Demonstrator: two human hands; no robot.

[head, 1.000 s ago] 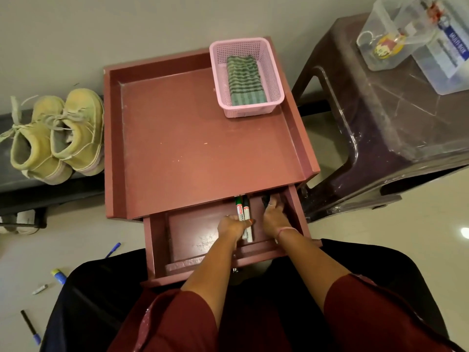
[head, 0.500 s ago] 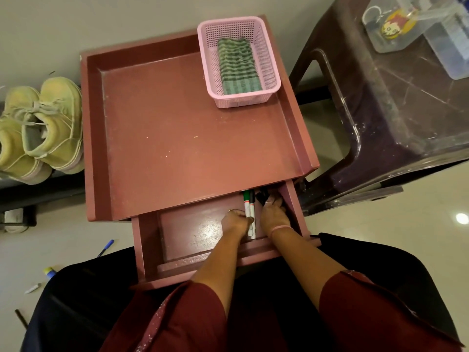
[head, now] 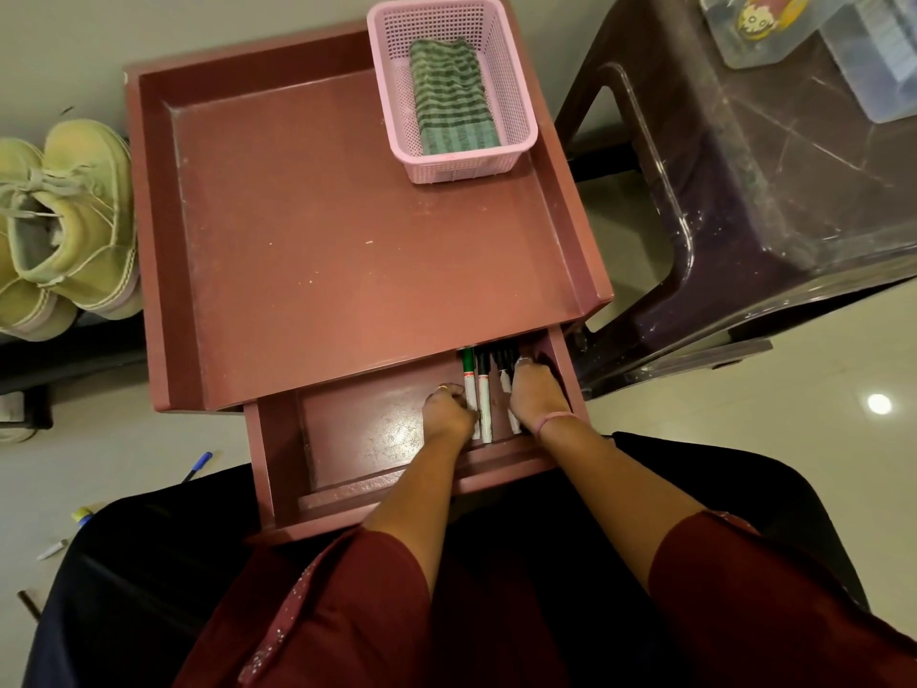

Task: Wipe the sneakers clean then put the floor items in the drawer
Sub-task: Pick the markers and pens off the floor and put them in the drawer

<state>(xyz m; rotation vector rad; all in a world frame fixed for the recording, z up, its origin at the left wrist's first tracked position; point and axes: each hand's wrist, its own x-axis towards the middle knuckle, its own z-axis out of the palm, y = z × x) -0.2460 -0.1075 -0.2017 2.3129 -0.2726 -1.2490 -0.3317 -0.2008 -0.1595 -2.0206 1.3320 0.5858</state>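
Maroon drawer (head: 347, 439): both hands are lining up markers (head: 484, 394), left hand (head: 446, 414) curled on one, right hand (head: 538, 394) pressing flat, keeping them parallel.

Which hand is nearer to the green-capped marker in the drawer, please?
Left. The left hand touches the green-capped marker from its left; the right hand rests further right, beyond the other markers.

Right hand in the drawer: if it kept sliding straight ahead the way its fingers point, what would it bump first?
Probably the black marker caps just past the right hand, then the dark back of the drawer under the tabletop; depth there is unclear.
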